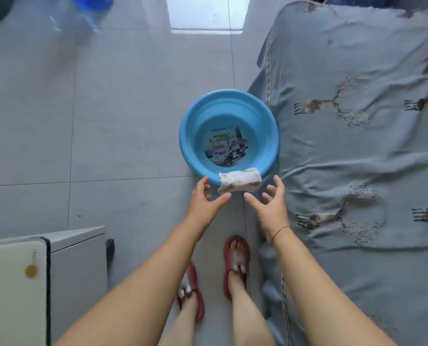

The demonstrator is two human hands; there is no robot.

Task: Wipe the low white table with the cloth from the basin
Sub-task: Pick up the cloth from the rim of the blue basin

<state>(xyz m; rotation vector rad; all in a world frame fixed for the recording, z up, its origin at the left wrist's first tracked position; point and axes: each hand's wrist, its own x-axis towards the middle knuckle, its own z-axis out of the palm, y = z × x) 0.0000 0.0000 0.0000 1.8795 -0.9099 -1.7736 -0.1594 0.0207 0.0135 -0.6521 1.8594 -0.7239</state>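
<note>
Cloth [239,181], folded, draped over the near rim of the blue basin [195,146] on the floor, within easy reach. Left hand [204,203] and right hand [270,206] flank it, each grip apart, empty. Low white worktop [10,283] at lower left, unwiped.

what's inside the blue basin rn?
Inside the blue basin: a printed label on the bottom; water can't be judged. The folded cloth hangs over the near rim, hiding it there. Both hands are open, off it.
</note>
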